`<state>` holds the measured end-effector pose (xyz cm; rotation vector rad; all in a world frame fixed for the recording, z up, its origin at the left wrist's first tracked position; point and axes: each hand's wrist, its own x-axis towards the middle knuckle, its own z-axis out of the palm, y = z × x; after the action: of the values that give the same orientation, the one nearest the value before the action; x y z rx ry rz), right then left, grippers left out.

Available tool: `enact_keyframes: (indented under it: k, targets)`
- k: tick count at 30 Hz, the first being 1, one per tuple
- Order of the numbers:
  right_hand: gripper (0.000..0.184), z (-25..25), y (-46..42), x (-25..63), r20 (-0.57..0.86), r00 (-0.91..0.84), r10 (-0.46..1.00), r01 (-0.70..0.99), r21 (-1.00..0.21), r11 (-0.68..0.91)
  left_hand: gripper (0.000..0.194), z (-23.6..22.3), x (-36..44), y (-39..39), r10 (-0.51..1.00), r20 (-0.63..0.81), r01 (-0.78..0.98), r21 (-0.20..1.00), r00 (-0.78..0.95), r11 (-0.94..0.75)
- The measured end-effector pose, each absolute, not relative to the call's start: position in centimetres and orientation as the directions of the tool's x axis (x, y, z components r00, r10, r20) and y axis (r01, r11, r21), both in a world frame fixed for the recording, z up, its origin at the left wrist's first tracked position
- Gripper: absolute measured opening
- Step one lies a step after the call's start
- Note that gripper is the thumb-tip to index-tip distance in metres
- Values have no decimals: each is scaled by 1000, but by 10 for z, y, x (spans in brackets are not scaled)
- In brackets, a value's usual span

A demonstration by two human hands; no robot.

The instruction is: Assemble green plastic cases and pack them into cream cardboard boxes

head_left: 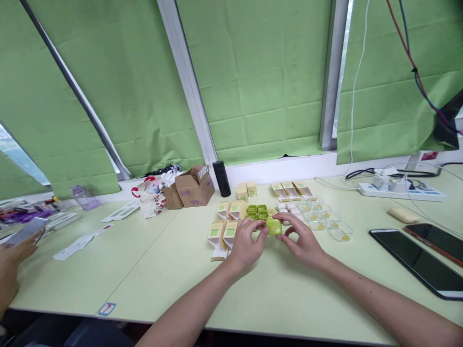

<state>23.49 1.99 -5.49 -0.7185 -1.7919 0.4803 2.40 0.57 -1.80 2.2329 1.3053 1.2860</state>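
Note:
A small lime-green case [274,226] is held over the pale green table [144,270] between both hands. My left hand [246,243] grips its left side with curled fingers, and my right hand [302,241] pinches its right side. Just behind it lie several open green cases [257,212]. To the left stand several small cream boxes with green labels [221,233], some open. To the right lie several clear plastic trays [325,222] with yellow dots inside.
Two dark phones [419,262] lie at the right, a power strip with cables [398,189] behind them. A brown cardboard box [193,187], a black cylinder [222,178] and a patterned bag [152,197] stand at the back. Another person's hand [12,258] holds a phone at far left.

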Motion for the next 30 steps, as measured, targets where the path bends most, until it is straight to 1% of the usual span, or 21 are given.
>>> enact_keyframes:
  k: [3, 7, 10, 14, 17, 20, 23, 26, 30]
  targets:
    - [38, -54, 20, 235, 673, -204, 711, 199, -682, 703, 27, -18, 20, 6, 751, 610, 578, 526, 254, -623]
    - [38, -53, 20, 236, 658, -198, 726, 179, -704, 687, 52, -18, 16, 6, 621, 692, 619, 317, 368, -719]
    - [37, -52, 18, 236, 666, -220, 713, 172, -693, 700, 63, -17, 16, 6, 555, 711, 645, 186, 432, -741]
    - [40, -51, 16, 235, 681, -266, 682, 183, -659, 729, 70, -16, 17, 3, 503, 695, 646, 72, 513, -760]
    - [42, -52, 16, 235, 693, -294, 658, 199, -629, 752, 64, -16, 18, 1, 502, 670, 647, 42, 547, -762]
    - [42, -53, 19, 237, 709, -301, 638, 248, -588, 770, 55, -16, 18, 1, 527, 663, 647, 83, 531, -758]
    - [36, -54, 23, 241, 736, -297, 608, 367, -500, 784, 55, -18, 17, 5, 560, 692, 628, 197, 455, -753]
    - [30, -54, 26, 243, 726, -356, 589, 527, -365, 768, 50, -20, 15, 10, 629, 702, 579, 373, 334, -725]
    - [36, -56, 27, 241, 612, -468, 638, 669, -226, 708, 45, -19, 16, 14, 764, 628, 463, 639, 148, -615]
